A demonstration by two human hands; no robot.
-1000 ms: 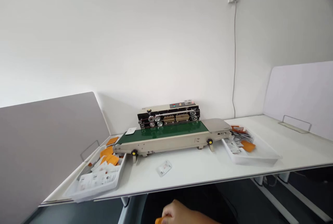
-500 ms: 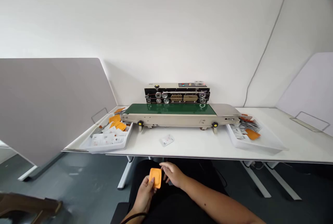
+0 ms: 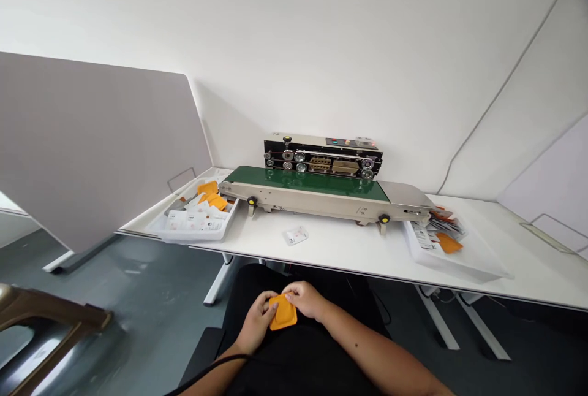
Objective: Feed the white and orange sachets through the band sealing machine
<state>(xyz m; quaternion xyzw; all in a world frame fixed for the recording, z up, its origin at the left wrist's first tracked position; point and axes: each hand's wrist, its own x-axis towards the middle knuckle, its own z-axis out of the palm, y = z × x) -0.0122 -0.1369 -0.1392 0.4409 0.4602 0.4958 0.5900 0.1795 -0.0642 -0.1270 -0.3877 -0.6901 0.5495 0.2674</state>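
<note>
An orange square packet [image 3: 283, 315] is held above my lap, below the front edge of the table. My left hand [image 3: 258, 321] pinches it at its left side, thumb on top. At the packet's upper right corner, my right hand [image 3: 305, 299] grips it between thumb and fingers. A white printed packet [image 3: 296, 235] lies flat on the table, beyond my hands and in front of the conveyor machine [image 3: 307, 197].
The machine has a green belt [image 3: 303, 181] and rollers behind it. A white tray [image 3: 158, 230] with orange and white packets stands left; another tray [image 3: 478, 267] with packets stands right. Grey panel [image 3: 92, 138] at left, brown chair [image 3: 55, 316] at lower left.
My right hand has come onto the orange packet, which was in my left hand alone. The packet has turned slightly and shifted right. The view has tilted.
</note>
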